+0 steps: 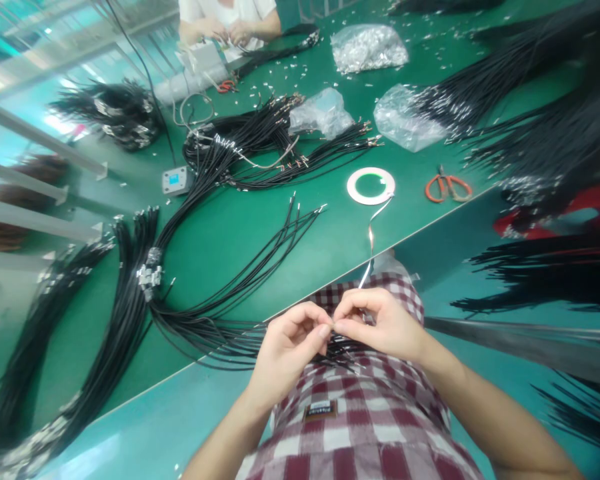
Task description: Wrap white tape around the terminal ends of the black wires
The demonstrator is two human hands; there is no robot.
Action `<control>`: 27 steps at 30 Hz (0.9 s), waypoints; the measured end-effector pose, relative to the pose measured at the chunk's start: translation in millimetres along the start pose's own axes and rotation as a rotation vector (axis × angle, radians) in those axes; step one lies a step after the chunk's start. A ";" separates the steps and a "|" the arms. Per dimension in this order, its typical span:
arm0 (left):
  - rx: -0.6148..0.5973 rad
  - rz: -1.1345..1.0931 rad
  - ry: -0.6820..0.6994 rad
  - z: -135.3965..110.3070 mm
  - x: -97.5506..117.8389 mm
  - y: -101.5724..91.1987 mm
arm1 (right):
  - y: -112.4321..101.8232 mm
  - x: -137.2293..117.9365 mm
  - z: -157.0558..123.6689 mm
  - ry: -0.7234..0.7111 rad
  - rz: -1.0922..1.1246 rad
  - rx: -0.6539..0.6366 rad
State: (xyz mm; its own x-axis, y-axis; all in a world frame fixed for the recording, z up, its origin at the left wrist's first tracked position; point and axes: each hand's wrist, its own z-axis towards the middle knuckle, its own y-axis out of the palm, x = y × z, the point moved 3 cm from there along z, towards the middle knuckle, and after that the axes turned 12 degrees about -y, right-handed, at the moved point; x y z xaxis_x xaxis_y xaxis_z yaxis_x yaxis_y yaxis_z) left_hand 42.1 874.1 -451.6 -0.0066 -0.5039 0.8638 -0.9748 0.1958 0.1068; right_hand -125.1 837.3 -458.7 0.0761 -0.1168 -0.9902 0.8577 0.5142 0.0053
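I wore a maroon-and-white checked shirt (360,433) with a small dark rectangular label (320,410) stitched on its front, its lettering too small to read; my left hand (287,353) and right hand (380,327) were bare.

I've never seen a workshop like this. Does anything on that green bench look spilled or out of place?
Yes: small metal pieces, probably wire terminals, lie scattered loose across the green workbench, around a clear plastic bag holding many more. They look spilled, though this may be normal here.
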 end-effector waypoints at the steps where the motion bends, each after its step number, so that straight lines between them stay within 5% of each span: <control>1: -0.006 -0.018 -0.010 0.3 -1.1 0.3 | -0.1 0.4 -0.1 0.003 0.003 0.007; 8: -0.072 -0.134 -0.077 4.6 -13.1 2.2 | 1.2 1.5 -2.6 -0.034 0.029 0.111; 14: -0.015 -0.226 -0.039 6.8 -12.9 6.9 | 3.0 -11.1 -8.7 -0.263 -0.333 0.335; 27: 0.110 -0.237 0.039 2.8 -13.8 13.8 | 10.5 -8.6 -12.6 -0.308 -0.259 0.341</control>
State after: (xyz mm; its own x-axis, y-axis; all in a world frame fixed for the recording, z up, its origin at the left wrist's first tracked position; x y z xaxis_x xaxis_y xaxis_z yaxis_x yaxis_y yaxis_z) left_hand 28.1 881.4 -463.4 0.2309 -0.4919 0.8395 -0.9666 -0.0172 0.2558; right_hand -123.2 854.4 -451.9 -0.0583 -0.4736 -0.8788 0.9811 0.1353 -0.1381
